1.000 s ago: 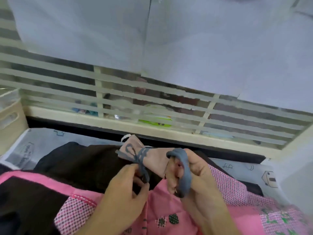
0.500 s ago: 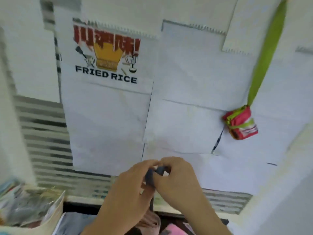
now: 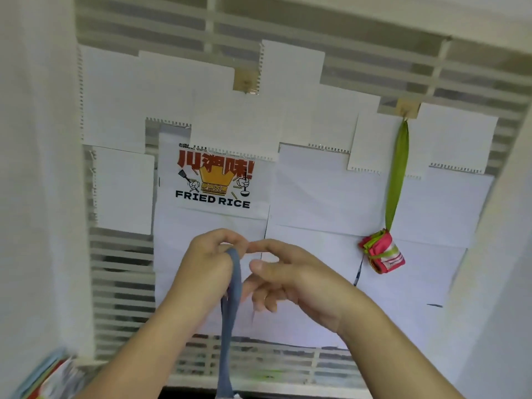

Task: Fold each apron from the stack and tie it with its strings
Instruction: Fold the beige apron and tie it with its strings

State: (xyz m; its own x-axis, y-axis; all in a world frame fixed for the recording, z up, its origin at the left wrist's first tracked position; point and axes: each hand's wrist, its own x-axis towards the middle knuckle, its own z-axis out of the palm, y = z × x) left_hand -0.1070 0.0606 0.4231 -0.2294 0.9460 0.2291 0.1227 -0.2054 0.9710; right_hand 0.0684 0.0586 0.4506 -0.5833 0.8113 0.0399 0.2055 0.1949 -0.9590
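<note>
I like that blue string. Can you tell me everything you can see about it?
The blue string is a flat, soft-looking band of grey-blue cloth. It hangs almost straight down as a doubled loop, its two sides close together, running out of view at the bottom edge. The left hand pinches its top between curled fingers and holds it up before the papered window. The right hand is beside it and does not grip it.

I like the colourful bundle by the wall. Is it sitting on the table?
No, the red and green folded bundle hangs in the air from a green strap hooked up on the window grille.
</note>
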